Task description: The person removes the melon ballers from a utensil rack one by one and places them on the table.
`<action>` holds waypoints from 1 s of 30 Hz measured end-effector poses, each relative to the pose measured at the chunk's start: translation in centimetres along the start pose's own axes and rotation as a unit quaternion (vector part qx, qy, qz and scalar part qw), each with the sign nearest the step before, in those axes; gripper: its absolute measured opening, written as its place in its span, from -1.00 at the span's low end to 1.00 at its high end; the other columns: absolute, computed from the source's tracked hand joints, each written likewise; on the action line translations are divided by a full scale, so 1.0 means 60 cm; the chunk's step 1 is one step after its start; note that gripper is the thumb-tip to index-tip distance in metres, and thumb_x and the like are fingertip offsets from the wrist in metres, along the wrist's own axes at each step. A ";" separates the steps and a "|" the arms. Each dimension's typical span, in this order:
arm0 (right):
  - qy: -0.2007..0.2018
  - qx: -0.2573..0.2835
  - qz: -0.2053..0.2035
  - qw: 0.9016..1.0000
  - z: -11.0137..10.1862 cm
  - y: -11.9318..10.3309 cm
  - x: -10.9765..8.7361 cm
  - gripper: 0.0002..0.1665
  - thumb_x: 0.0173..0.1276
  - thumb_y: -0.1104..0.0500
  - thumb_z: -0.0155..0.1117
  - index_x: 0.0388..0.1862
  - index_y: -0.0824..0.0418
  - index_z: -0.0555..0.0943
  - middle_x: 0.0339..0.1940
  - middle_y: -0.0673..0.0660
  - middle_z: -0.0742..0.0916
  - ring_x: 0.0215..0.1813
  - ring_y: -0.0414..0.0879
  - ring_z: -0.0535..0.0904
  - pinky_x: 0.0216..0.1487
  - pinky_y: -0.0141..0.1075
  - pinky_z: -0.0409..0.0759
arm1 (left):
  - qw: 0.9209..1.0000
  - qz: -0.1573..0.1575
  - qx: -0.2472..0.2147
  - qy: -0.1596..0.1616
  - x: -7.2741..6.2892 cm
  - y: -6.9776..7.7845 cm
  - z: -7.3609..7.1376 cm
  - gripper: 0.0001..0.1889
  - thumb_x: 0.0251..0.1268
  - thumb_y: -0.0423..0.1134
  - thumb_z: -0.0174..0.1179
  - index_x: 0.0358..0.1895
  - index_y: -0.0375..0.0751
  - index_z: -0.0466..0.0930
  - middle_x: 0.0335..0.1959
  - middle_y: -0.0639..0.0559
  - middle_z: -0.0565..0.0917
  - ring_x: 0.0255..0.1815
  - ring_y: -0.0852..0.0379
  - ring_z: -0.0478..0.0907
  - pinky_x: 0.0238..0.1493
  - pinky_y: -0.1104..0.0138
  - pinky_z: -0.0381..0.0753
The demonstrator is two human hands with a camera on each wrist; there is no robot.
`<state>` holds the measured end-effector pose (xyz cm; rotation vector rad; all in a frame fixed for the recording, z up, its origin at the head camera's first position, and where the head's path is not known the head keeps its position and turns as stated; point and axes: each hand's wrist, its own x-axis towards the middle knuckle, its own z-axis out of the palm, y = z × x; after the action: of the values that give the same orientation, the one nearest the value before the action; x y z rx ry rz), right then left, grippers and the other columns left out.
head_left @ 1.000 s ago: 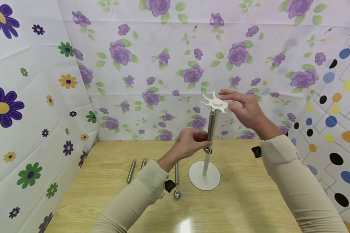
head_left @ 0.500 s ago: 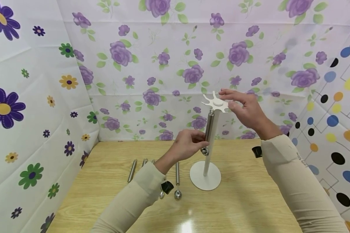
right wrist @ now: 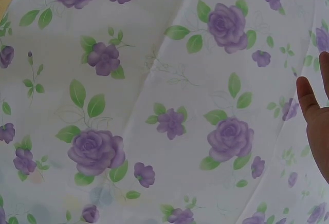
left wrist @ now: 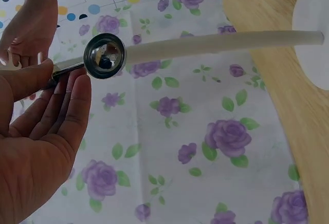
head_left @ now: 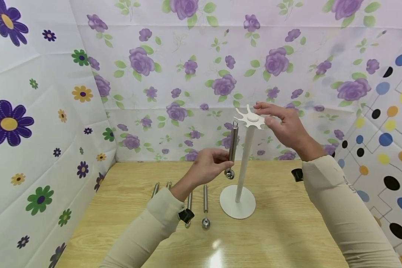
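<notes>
A steel melon baller (head_left: 233, 143) hangs nearly upright, scoop down and wire loop up, pinched by my left hand (head_left: 209, 163) low on its handle. Its loop is just left of the hooks on a white utensil stand (head_left: 244, 163), apart from them. In the left wrist view the round scoop (left wrist: 104, 55) shows beyond the thumb and fingers. My right hand (head_left: 288, 128) holds the right edge of the stand's hooked top (head_left: 249, 118) with thumb and forefinger; its other fingers are partly hidden. Only part of the right hand (right wrist: 316, 113) shows in the right wrist view.
Several steel-handled utensils lie on the wooden table (head_left: 274, 230), partly behind my left forearm; one is a small scoop (head_left: 206, 208) left of the stand's round base (head_left: 238, 203). Flowered cloth (head_left: 174, 74) hangs behind, with patterned cloths at both sides.
My left hand has carried the melon baller leftward, away from the stand; its loop was by a hook a second ago. The right hand stays at the stand's top. The head view has shifted slightly.
</notes>
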<state>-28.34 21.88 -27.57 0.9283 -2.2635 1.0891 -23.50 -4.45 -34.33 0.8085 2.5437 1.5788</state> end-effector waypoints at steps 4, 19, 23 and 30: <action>0.006 0.005 -0.006 1.000 0.000 0.002 -0.001 -0.66 0.52 0.33 0.05 0.12 0.42 0.66 0.29 0.30 0.60 0.40 0.15 0.43 0.24 -0.52 0.38 | 1.000 -0.009 0.001 0.003 -0.008 -0.021 -0.006 -0.81 0.35 -0.33 0.31 -0.04 -0.31 0.73 -0.26 -0.04 0.76 -0.27 0.13 0.69 -0.17 0.32 0.67; 0.019 0.033 -0.042 0.998 0.005 0.008 0.002 -0.66 0.54 0.25 0.09 0.09 0.43 0.67 0.23 0.25 0.65 0.39 0.04 0.46 0.24 -0.52 0.41 | 0.995 -0.098 -0.003 0.031 -0.048 -0.103 -0.023 -0.78 0.33 -0.32 0.33 -0.04 -0.35 0.68 -0.27 -0.02 0.71 -0.29 0.14 0.65 -0.23 0.31 0.68; 0.020 0.035 -0.046 0.998 0.006 0.009 0.002 -0.64 0.55 0.21 0.09 0.09 0.44 0.67 0.23 0.26 0.65 0.38 -0.16 0.46 0.25 -0.50 0.41 | 0.993 -0.114 -0.012 0.038 -0.057 -0.119 -0.025 -0.79 0.35 -0.32 0.31 -0.04 -0.36 0.67 -0.28 -0.03 0.70 -0.31 0.14 0.65 -0.24 0.30 0.68; 0.020 0.039 -0.048 0.998 0.007 0.011 0.002 -0.60 0.58 0.15 0.09 0.09 0.45 0.66 0.23 0.27 0.65 0.37 -0.26 0.44 0.26 -0.50 0.41 | 0.990 -0.134 -0.010 0.051 -0.077 -0.145 -0.028 -0.81 0.34 -0.37 0.31 -0.06 -0.40 0.66 -0.30 -0.04 0.69 -0.33 0.13 0.65 -0.25 0.27 0.70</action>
<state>-28.95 21.81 -28.07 1.0266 -2.1354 1.1494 -23.55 -10.95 -41.95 0.3706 2.5673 1.5925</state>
